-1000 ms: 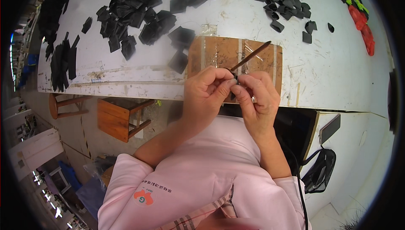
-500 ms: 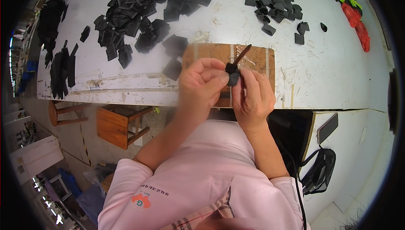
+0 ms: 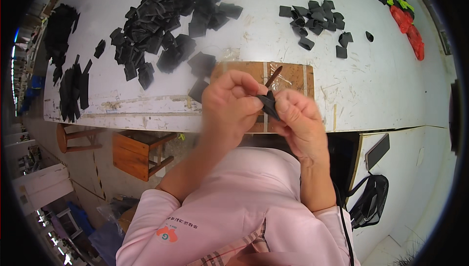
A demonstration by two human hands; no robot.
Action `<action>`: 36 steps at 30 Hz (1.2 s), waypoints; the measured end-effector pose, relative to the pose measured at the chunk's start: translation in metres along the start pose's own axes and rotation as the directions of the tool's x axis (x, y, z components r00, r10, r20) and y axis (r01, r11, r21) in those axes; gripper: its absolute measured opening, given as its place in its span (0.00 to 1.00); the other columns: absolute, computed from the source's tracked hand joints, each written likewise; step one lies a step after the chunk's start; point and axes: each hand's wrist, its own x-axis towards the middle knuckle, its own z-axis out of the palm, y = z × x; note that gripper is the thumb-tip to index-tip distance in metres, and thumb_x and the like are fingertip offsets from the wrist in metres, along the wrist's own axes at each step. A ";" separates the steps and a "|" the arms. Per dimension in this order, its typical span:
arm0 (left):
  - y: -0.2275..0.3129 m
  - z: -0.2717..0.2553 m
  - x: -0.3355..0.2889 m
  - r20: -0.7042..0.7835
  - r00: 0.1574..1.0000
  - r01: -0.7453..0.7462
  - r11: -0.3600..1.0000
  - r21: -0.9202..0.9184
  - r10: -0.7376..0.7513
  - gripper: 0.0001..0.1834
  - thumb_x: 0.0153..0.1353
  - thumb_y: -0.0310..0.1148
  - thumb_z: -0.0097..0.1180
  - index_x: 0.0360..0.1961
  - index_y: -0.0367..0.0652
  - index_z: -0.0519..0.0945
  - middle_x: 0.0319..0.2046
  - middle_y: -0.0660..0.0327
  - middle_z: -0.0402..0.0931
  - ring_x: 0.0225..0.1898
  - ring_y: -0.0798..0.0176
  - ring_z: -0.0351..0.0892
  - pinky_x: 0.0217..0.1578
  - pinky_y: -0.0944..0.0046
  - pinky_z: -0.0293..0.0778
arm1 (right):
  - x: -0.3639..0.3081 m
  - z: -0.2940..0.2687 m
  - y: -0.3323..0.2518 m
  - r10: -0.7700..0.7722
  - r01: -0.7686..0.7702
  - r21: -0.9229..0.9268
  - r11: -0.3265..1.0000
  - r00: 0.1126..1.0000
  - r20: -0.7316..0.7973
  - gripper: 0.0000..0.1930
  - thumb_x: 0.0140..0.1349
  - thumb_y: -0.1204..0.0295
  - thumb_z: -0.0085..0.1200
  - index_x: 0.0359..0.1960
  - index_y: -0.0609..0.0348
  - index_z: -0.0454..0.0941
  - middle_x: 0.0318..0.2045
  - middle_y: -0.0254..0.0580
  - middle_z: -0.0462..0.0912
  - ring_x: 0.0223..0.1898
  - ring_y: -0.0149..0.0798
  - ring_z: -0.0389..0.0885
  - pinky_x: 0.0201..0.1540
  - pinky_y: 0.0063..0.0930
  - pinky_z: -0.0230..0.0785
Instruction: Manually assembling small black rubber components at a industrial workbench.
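Note:
A small black fabric piece (image 3: 269,107) is stretched between my two hands above the brown board. My left hand (image 3: 230,101) is closed, with thumb and fingers pinching its left edge. My right hand (image 3: 299,118) grips the right edge between thumb and fingers. Just beyond the piece, a brown pointed stick (image 3: 275,76) slants up and to the right. Its lower end is hidden behind the fabric and my fingers, so how it is held or fixed cannot be seen. Under my hands lies the brown board (image 3: 298,76), with pale tape strips across it.
A large heap of black fabric pieces (image 3: 151,27) covers the table's (image 3: 371,95) far left. A smaller group of folded black pieces (image 3: 315,17) lies far right. Black strips (image 3: 73,90) rest at the left edge, red bags (image 3: 408,29) at the far right. A wooden stool (image 3: 132,153) stands below.
The black piece was bunched at the stick's base; now it is spread flatter and nearer to me. My right hand has turned and moved slightly right and toward me. The view has shifted slightly.

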 end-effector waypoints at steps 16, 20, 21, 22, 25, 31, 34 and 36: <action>0.014 -0.009 0.033 0.461 0.846 0.521 0.604 -0.603 -0.270 0.07 0.59 0.26 0.44 0.38 0.39 0.69 0.24 0.63 0.71 0.08 0.81 0.52 0.09 0.79 0.49 | 0.031 0.012 -0.035 -0.274 0.303 -0.358 0.883 0.953 0.130 0.13 0.59 0.63 0.48 0.21 0.57 0.71 0.16 0.24 0.65 0.18 0.19 0.57 0.20 0.13 0.50; -0.001 -0.018 0.033 0.365 0.879 0.467 0.701 -0.538 -0.306 0.08 0.58 0.25 0.45 0.39 0.38 0.69 0.25 0.63 0.71 0.10 0.79 0.54 0.10 0.80 0.50 | 0.041 -0.011 -0.016 -0.109 0.141 -0.247 0.959 0.985 0.136 0.14 0.58 0.62 0.49 0.21 0.59 0.70 0.16 0.24 0.65 0.18 0.19 0.58 0.20 0.13 0.50; 0.000 -0.015 0.030 0.367 0.879 0.468 0.702 -0.537 -0.305 0.08 0.58 0.25 0.45 0.39 0.38 0.69 0.25 0.63 0.71 0.10 0.79 0.54 0.10 0.80 0.50 | 0.040 -0.011 -0.017 -0.112 0.143 -0.247 0.958 0.984 0.137 0.14 0.58 0.62 0.49 0.21 0.59 0.70 0.16 0.24 0.65 0.18 0.19 0.58 0.20 0.13 0.50; 0.002 -0.012 0.028 0.233 0.951 0.276 0.899 -0.340 -0.204 0.10 0.57 0.25 0.46 0.41 0.37 0.69 0.26 0.62 0.72 0.12 0.77 0.58 0.12 0.80 0.54 | 0.040 -0.010 -0.018 -0.138 0.170 -0.305 0.937 0.983 0.125 0.14 0.59 0.63 0.48 0.21 0.59 0.70 0.16 0.25 0.65 0.19 0.19 0.59 0.20 0.13 0.51; 0.002 0.007 0.026 0.055 0.986 -0.164 0.982 0.092 0.159 0.13 0.55 0.23 0.47 0.43 0.36 0.68 0.27 0.61 0.72 0.17 0.73 0.65 0.19 0.79 0.61 | 0.032 -0.004 -0.024 -0.286 0.272 -0.531 0.803 0.956 0.057 0.12 0.58 0.65 0.49 0.23 0.61 0.70 0.16 0.29 0.66 0.19 0.21 0.63 0.21 0.14 0.54; 0.020 0.005 0.038 0.516 0.720 -0.694 0.462 0.553 0.464 0.12 0.53 0.20 0.50 0.41 0.36 0.72 0.30 0.61 0.73 0.30 0.69 0.71 0.32 0.74 0.67 | 0.013 -0.001 -0.023 -0.698 0.511 -0.813 0.278 0.689 0.195 0.14 0.47 0.72 0.57 0.36 0.62 0.72 0.26 0.40 0.71 0.23 0.32 0.70 0.25 0.23 0.64; 0.014 0.005 0.034 0.463 0.751 -0.653 0.634 0.413 0.471 0.08 0.54 0.22 0.50 0.37 0.35 0.73 0.31 0.58 0.72 0.33 0.68 0.69 0.35 0.72 0.65 | 0.015 0.011 -0.022 -0.690 0.548 -0.818 0.175 0.661 0.295 0.17 0.40 0.74 0.62 0.34 0.62 0.73 0.25 0.41 0.72 0.23 0.35 0.72 0.24 0.24 0.64; 0.010 0.003 0.030 0.212 0.842 -0.538 0.806 0.248 0.496 0.05 0.57 0.26 0.49 0.31 0.35 0.71 0.30 0.57 0.70 0.34 0.65 0.67 0.39 0.68 0.65 | 0.016 0.018 -0.024 -0.685 0.550 -0.809 0.206 0.672 0.282 0.15 0.41 0.75 0.61 0.32 0.62 0.74 0.24 0.40 0.72 0.22 0.35 0.72 0.23 0.23 0.64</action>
